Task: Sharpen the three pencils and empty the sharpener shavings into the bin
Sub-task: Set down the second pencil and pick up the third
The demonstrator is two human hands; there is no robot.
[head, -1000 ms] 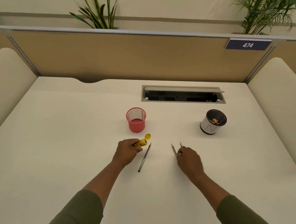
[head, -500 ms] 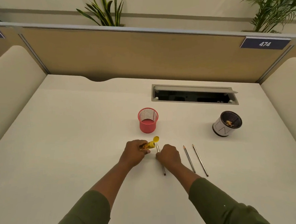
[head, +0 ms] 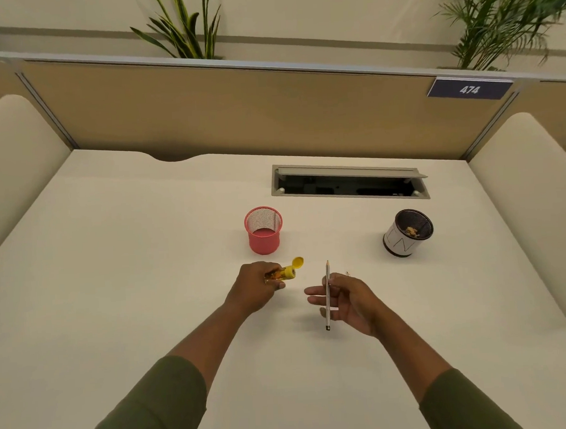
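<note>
My left hand is closed around a yellow sharpener whose clear barrel holds shavings; its yellow lid is flipped open. My right hand holds one grey pencil just above the desk, tip pointing away from me, a little right of the sharpener. The tip of a second pencil peeks out behind my right hand; the rest of it is hidden, and a third is not visible. A small black-and-white bin with shavings inside stands at the right.
A pink mesh cup stands just beyond my left hand. An open cable hatch lies in the white desk further back. A tan divider closes the far edge, and padded side panels flank the desk.
My right hand left the two pencils at the right, reached to the pencil beside the sharpener, and has lifted it off the desk. My left hand has held the sharpener in place throughout.
</note>
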